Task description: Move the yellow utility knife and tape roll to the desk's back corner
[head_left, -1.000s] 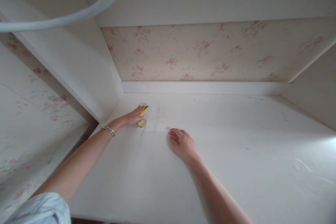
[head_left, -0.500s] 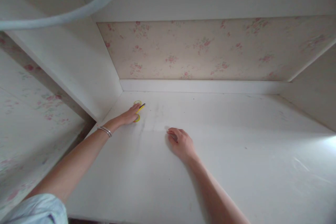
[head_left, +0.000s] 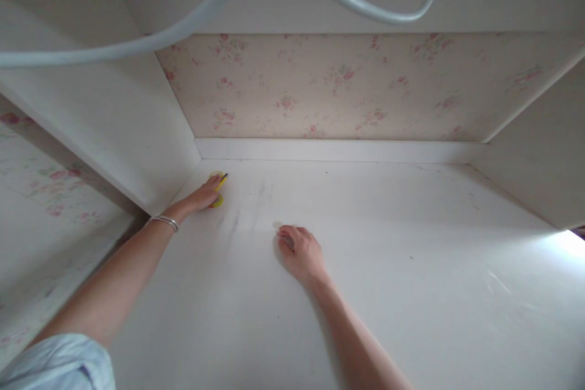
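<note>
At the far left of the white surface, my left hand point(head_left: 205, 194) lies over a small group of yellow things. Its fingers are closed around or over them, and they hide part of the group. A thin yellow ring point(head_left: 216, 174) shows above the fingers, and a round yellow piece point(head_left: 219, 201) shows below. Between them a slim yellow stick with a dark end point(head_left: 222, 181) points up and right; its kind is unclear. My right hand point(head_left: 301, 253) rests on the surface nearer the middle, fingers loosely curled, a gap between thumb and forefinger. No object shows in it.
The white surface point(head_left: 365, 292) has dark smudges between my hands. A low white ledge point(head_left: 338, 150) runs along the back below flowered wallpaper point(head_left: 338, 91). White panels stand at left point(head_left: 119, 116) and right point(head_left: 539, 146). A pale cable point(head_left: 183, 27) crosses overhead, close to the camera.
My left hand and the yellow things have slid left, nearer the left panel. My right hand keeps about its place and pose. The view has shifted, and more of the cable shows.
</note>
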Demonstrator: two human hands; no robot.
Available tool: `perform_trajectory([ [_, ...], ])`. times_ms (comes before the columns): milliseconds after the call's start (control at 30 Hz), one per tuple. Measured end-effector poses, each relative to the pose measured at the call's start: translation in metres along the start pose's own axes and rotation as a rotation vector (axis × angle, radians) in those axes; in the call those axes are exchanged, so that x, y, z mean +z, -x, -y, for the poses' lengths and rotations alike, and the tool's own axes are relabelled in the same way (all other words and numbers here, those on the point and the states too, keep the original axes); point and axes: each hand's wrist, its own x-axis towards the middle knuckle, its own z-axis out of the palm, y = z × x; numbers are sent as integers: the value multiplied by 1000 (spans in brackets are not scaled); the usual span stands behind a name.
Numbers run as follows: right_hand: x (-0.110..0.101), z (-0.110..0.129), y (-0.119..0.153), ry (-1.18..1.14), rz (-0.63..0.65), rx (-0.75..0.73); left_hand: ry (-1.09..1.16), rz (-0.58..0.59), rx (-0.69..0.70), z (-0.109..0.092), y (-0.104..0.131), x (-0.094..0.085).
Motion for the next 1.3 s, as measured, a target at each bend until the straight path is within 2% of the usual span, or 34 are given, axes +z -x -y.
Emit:
perform_trajectory([
  [67,0,-1,0,6,-5,-2,24,-62,3,-12,8,0],
  [133,1,-1,-1,21,-8,-5,47,-126,16,-32,22,7],
  [233,0,2,0,64,-1,-18,119,-195,50,-82,55,31],
  [267,1,4,1,92,5,-37,235,-206,71,-103,68,41],
  [333,3,6,5,175,24,-116,416,-169,144,-148,95,60],
  [400,10,5,10,281,37,-222,471,-82,263,-187,118,74],
  [500,23,-4,18,388,19,-312,390,-37,413,-223,140,85],
  [567,30,-11,20,394,27,-354,303,-71,450,-229,146,87],
  [700,36,-21,19,378,52,-391,205,-133,492,-225,149,88],
  [933,37,-22,19,387,43,-431,184,-139,506,-222,149,90],
  [1133,30,-12,18,350,66,-392,191,-134,498,-222,148,88],
  [1300,37,-16,16,273,65,-326,207,-135,498,-221,147,89],
])
